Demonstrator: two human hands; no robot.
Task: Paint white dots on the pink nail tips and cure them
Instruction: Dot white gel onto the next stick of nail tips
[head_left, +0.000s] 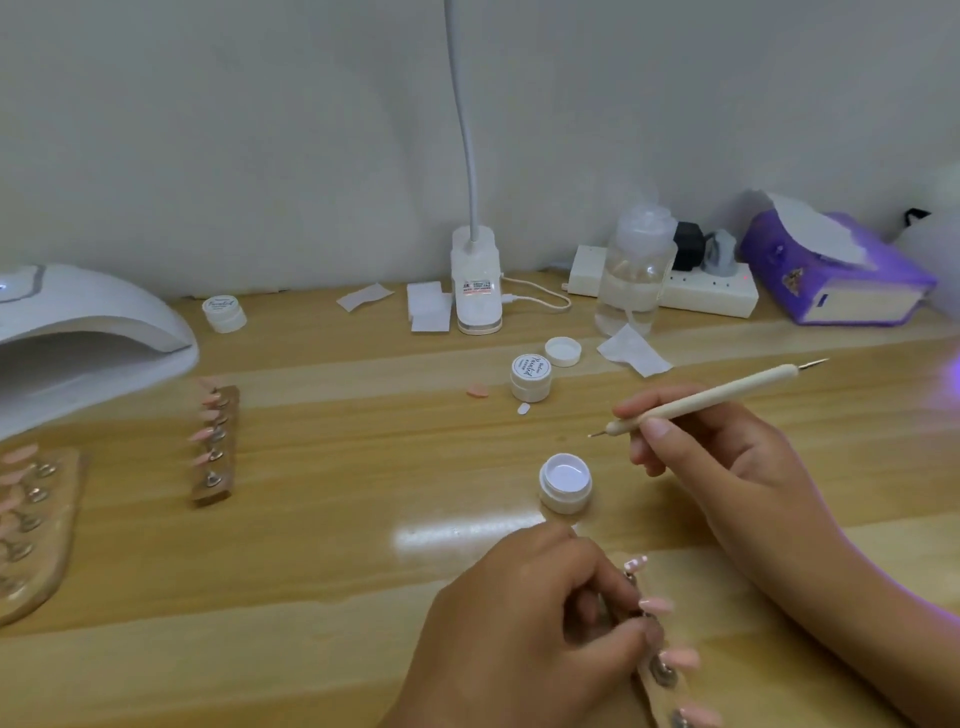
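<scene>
Left hand (519, 634) grips nail strip (661, 678), right hand (727, 467) holds dotting pen (727, 393).

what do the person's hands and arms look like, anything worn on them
Both are bare. The left hand and the right hand wear no gloves, and no rings show on the visible fingers. The right forearm is uncovered, with no sleeve, watch or bracelet in view. The right thumbnail looks short and unpainted. Little of the left arm is in frame.

Bright, even light; white glare streak on the table (311, 571), violet glow at right, and perhaps motion-blurred edges.
</scene>
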